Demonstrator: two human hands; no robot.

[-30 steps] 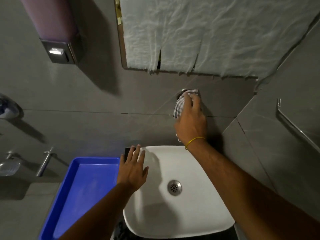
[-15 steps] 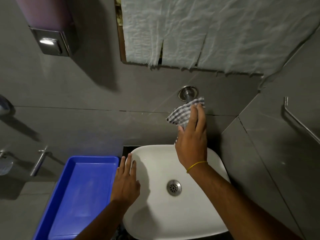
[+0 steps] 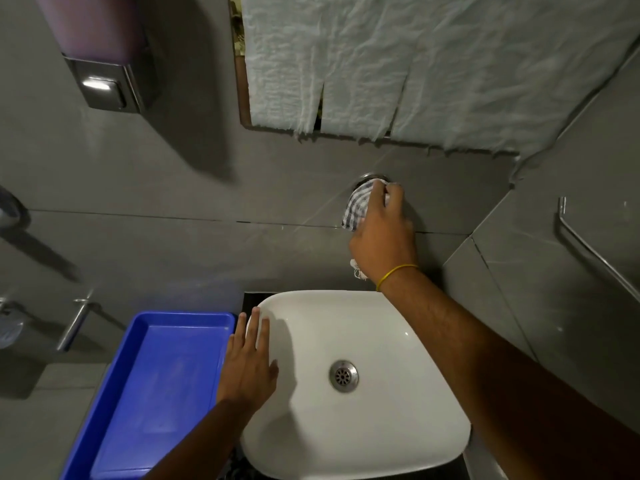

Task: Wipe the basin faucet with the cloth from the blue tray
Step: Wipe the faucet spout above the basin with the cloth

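Now wiping: cloth on faucet base

Right hand point(image 3: 381, 237) closed around checked cloth point(image 3: 360, 206), pressed over wall-mounted faucet point(image 3: 370, 177). Left hand point(image 3: 247, 362) flat, fingers spread, on basin point(image 3: 398, 393) rim beside blue tray point(image 3: 162, 375), holding nothing. Next, likely: work cloth along the spout

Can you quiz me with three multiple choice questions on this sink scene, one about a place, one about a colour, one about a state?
1. Where is the left hand?
A. on the basin's left rim
B. in the tray
C. on the wall

2. What colour is the tray?
A. red
B. blue
C. white

3. How is the cloth held?
A. lying in the tray
B. hanging free
C. pressed against the faucet by the right hand

Answers: 1 A, its palm lies flat on the basin edge; 2 B, it is plainly blue; 3 C, the cloth covers the faucet at the wall.
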